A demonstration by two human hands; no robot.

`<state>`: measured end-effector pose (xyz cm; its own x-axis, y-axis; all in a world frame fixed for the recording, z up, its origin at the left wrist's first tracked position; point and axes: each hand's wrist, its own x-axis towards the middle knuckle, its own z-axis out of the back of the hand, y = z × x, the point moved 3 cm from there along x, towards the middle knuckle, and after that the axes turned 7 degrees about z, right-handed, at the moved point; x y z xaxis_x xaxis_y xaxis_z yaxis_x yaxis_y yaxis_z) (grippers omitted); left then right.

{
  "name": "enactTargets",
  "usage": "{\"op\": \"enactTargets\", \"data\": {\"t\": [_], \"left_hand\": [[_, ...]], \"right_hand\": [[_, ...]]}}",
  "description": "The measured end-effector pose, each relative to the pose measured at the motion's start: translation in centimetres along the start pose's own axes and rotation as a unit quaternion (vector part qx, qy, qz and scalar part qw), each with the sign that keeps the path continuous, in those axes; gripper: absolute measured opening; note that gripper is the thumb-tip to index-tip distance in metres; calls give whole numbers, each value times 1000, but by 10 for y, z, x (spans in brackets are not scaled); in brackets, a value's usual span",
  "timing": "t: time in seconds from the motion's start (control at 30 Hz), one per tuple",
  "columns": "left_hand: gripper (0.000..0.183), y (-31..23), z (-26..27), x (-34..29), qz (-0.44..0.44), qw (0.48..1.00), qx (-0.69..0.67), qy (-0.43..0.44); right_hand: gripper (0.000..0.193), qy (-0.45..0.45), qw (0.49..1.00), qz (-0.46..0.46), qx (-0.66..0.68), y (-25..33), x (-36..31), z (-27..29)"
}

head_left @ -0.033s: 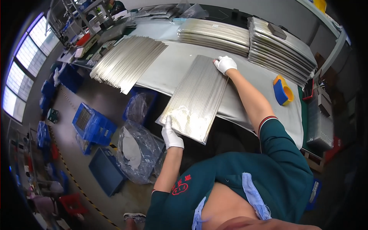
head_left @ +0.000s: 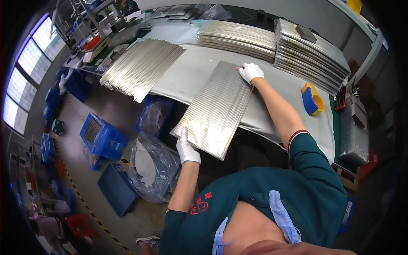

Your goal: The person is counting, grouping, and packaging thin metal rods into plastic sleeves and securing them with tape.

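A flat pack of thin silvery metal rods in clear plastic [head_left: 216,106] slants from the table over its near edge. My white-gloved left hand [head_left: 187,148] grips the pack's near left corner, thumb on top and the other fingers hidden beneath. At its far right corner, my white-gloved right hand [head_left: 251,73] is closed on the edge with curled fingers. A fanned row of loose metal rods [head_left: 142,68] lies to the left on the table. Behind the pack is a stack of similar bagged packs [head_left: 237,38], with a taller stack [head_left: 312,53] to its right.
A blue and yellow tape dispenser [head_left: 313,98] sits on the light table cover [head_left: 187,72] at the right. Below left are a plastic-lined bin [head_left: 153,170], a dark blue tray [head_left: 117,189] and a blue crate [head_left: 102,136]. Part of another person [head_left: 128,7] shows far back.
My left hand and the near end of the rod pack have shifted slightly left. My right hand stays at the far corner.
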<state>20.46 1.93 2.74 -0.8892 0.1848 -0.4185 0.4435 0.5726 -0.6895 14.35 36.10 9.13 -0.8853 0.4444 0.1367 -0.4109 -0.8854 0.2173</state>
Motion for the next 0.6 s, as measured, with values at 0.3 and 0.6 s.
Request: {"op": "enactTargets", "data": {"t": [0.3, 0.6], "left_hand": [[52, -41, 23, 27, 63, 993, 66, 69], [55, -10, 56, 60, 80, 991, 17, 109]], "right_hand": [[47, -52, 998, -35, 7, -13, -89, 17], [50, 109, 878, -59, 463, -48, -82, 31]]}}
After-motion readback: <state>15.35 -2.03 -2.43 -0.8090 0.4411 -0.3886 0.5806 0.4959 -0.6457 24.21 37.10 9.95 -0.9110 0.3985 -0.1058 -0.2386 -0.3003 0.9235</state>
